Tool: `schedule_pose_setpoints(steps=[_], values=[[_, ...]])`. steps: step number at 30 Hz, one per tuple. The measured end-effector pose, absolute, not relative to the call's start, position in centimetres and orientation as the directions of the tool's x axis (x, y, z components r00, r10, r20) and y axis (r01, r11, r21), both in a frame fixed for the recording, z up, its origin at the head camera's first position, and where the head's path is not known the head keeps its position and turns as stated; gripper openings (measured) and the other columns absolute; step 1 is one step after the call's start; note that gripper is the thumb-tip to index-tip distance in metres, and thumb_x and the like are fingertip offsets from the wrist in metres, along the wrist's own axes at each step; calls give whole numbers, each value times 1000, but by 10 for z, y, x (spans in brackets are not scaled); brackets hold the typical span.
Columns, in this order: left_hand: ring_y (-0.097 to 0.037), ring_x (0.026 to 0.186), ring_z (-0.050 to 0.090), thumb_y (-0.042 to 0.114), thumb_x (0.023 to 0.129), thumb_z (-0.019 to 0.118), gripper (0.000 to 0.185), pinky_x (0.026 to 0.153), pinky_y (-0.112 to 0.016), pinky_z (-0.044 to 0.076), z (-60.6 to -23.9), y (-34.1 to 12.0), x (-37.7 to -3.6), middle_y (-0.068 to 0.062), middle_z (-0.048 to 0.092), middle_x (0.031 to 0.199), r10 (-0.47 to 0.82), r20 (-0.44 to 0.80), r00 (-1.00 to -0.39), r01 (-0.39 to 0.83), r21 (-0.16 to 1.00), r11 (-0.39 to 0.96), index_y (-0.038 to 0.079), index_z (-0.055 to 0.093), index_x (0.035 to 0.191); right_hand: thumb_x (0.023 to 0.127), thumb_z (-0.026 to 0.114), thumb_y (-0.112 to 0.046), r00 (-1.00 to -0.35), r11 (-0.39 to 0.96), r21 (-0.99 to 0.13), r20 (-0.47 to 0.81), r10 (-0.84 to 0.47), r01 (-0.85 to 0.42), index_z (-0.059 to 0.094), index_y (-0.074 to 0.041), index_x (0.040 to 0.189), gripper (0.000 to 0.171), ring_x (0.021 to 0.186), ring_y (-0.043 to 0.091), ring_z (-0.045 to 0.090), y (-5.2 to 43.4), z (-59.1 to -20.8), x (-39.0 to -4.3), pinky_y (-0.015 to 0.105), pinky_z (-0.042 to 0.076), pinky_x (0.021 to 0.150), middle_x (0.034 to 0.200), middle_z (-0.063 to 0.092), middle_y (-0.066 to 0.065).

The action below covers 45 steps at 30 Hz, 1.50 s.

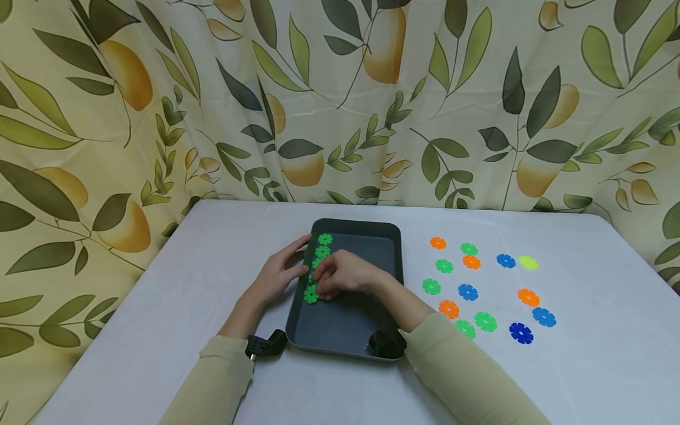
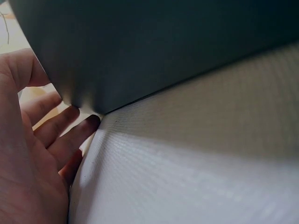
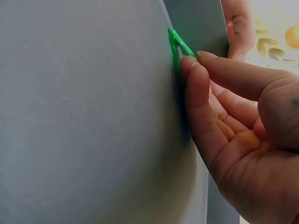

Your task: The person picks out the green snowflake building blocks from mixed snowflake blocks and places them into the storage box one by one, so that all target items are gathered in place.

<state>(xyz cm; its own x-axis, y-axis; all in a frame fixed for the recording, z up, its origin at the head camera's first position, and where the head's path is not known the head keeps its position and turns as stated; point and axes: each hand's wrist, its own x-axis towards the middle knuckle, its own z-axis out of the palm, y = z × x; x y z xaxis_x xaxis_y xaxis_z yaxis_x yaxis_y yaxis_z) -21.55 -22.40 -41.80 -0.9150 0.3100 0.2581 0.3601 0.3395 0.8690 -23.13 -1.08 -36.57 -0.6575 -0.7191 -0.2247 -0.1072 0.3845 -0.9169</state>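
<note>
A dark grey tray (image 1: 350,333) lies on the white table, and green flower-shaped discs (image 1: 322,251) form a row along its left inner side. Over that row, my right hand (image 1: 347,273) pinches a green flower-shaped disc (image 3: 186,43) between thumb and fingertips. In the right wrist view this disc leans at an angle to another green piece, close over the tray floor. The hand partly covers the row's middle in the head view. My left hand (image 1: 273,276) is at the tray's left side, its loosely extended fingers (image 2: 74,135) right against the outer wall.
To the right of the tray, loose flower-shaped discs lie scattered: orange (image 1: 438,242), green (image 1: 486,321), light blue (image 1: 468,292), dark blue (image 1: 521,333) and yellow-green (image 1: 528,262). A leaf-and-fruit patterned curtain (image 1: 340,118) hangs behind the table (image 1: 584,265). Both wrists wear black camera mounts (image 1: 267,344).
</note>
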Motion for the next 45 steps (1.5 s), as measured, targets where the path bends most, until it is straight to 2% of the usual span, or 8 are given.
schedule_pose_setpoints(steps=[5, 22, 45], values=[[-34, 136, 48, 8, 92, 60, 63, 114, -55, 28, -418, -223, -216, -11, 43, 155, 308, 259, -915, 362, 865, 346, 6, 43, 153, 90, 68, 2, -667, 400, -906, -215, -713, -135, 68, 10, 112, 23, 69, 16, 68, -10, -364, -231, 32, 59, 72, 83, 73, 11], [-32, 136, 48, 10, 93, 59, 64, 114, -54, 28, -416, -224, -214, -8, 44, 156, 304, 246, -920, 350, 865, 360, 9, 42, 154, 99, 58, -2, -667, 386, -921, -251, -701, -58, 67, 10, 116, 23, 78, 22, 71, -4, -360, -231, 35, 59, 77, 92, 71, 14], [-35, 136, 48, 10, 92, 61, 64, 114, -56, 28, -420, -225, -216, -12, 44, 155, 311, 267, -912, 369, 864, 342, 6, 43, 153, 100, 60, -8, -689, 382, -923, -252, -680, -39, 65, 9, 121, 28, 86, 23, 71, 4, -356, -237, 35, 58, 81, 98, 72, 15]])
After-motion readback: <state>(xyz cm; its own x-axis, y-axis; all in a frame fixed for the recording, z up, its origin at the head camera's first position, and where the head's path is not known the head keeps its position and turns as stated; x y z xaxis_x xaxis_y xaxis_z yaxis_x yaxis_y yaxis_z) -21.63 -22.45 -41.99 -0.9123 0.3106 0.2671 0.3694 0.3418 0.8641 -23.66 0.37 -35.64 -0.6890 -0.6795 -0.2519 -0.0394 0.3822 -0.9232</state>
